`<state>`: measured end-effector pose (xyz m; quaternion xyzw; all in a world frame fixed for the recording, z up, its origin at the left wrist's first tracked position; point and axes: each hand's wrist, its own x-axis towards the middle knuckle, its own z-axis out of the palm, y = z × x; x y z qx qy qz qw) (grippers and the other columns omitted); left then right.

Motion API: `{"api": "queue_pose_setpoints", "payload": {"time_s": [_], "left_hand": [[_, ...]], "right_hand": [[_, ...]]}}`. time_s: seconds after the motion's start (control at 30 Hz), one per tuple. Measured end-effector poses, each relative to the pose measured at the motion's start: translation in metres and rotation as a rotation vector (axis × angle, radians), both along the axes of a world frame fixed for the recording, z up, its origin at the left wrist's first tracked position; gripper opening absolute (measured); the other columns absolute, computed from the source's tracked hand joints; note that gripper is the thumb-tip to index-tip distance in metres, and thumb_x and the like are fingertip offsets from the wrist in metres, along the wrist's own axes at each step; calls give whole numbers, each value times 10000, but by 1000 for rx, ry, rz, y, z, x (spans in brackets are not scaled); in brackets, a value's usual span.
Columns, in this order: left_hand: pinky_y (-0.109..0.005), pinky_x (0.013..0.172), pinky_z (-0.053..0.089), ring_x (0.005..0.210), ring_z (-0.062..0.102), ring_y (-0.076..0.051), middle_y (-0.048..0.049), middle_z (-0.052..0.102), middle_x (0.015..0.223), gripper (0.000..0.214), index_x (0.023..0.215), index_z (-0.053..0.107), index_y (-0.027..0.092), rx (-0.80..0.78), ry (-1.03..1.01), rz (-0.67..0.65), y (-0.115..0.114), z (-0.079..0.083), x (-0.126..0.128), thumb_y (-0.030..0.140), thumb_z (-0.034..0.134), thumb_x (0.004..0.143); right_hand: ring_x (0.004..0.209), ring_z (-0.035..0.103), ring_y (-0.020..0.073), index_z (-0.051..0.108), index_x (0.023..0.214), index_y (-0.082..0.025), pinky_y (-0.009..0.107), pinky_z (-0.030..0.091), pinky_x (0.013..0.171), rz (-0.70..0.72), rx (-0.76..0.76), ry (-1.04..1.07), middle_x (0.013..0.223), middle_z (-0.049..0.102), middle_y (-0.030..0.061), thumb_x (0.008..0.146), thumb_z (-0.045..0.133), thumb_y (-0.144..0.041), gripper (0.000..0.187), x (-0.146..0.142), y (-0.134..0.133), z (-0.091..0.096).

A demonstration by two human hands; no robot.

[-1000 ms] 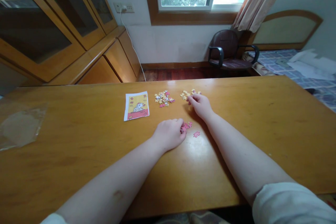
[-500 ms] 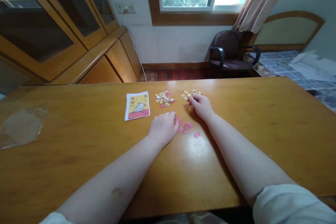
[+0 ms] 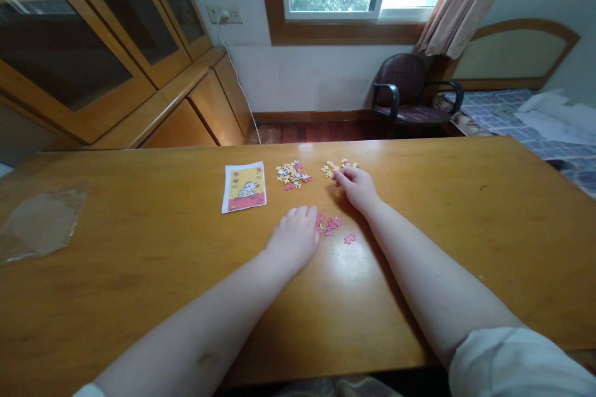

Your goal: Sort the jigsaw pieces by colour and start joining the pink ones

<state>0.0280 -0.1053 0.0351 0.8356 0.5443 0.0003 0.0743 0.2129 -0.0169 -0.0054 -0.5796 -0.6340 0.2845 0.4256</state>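
Note:
My left hand point(image 3: 294, 238) rests on the wooden table point(image 3: 139, 248), fingers curled down, just left of a few pink puzzle pieces point(image 3: 328, 223); whether it holds one I cannot see. A single pink piece point(image 3: 349, 238) lies a little to the right. My right hand point(image 3: 356, 187) lies farther back, fingertips pinched at the edge of a small yellow pile of pieces point(image 3: 331, 167). A mixed pile of pieces point(image 3: 292, 174) sits to its left. A printed picture card point(image 3: 244, 187) with a yellow and red drawing lies left of the piles.
A clear plastic bag point(image 3: 40, 223) lies at the table's left edge. Beyond the table stand wooden cabinets point(image 3: 116, 56) on the left, a dark armchair point(image 3: 405, 96) under the window, and a bed point(image 3: 535, 124) on the right.
My left hand moved up and left off the pink pieces, then slid back right beside them. My right hand has stayed at the yellow pile.

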Motion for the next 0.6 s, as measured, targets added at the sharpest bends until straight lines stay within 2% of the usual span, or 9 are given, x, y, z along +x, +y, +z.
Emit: {"api": "queue_pose_setpoints", "payload": {"time_s": [0.13, 0.27, 0.37, 0.47, 0.6], "left_hand": [[-365, 756, 454, 904, 563, -243, -87, 598, 976, 230, 1074, 542, 171, 59, 16, -44, -3, 2, -3, 205, 442, 869], [-362, 750, 434, 894, 555, -234, -72, 597, 953, 187, 973, 584, 189, 71, -24, -147, -7, 1, 2, 316, 470, 895], [-355, 761, 424, 908, 542, -229, -65, 594, 945, 203, 924, 602, 192, 66, -61, -210, -4, -4, 6, 376, 541, 863], [-344, 765, 417, 908, 533, -221, -54, 593, 944, 187, 907, 612, 196, 76, -92, -239, 0, -10, 8, 367, 587, 834], [-335, 760, 410, 891, 528, -202, -35, 594, 929, 136, 867, 616, 210, 97, -122, -281, 4, -11, 6, 315, 530, 868]], "right_hand": [[565, 506, 127, 665, 702, -173, 253, 366, 592, 1, 1, 4, 600, 614, 1, 825, 518, -407, 303, -1, 0, 1], [576, 513, 131, 665, 696, -175, 253, 368, 592, 3, 6, -2, 599, 616, 4, 820, 520, -405, 299, -1, 0, 1], [563, 509, 130, 663, 698, -177, 254, 366, 583, 4, 2, 5, 594, 614, 4, 820, 517, -407, 298, 0, 1, -1], [551, 505, 129, 661, 706, -180, 253, 365, 571, 4, -3, 14, 594, 614, 3, 821, 515, -420, 304, 0, 1, -2], [552, 505, 128, 657, 699, -179, 252, 367, 571, 5, -6, 9, 589, 607, 1, 822, 513, -422, 308, 0, 1, -1]]}}
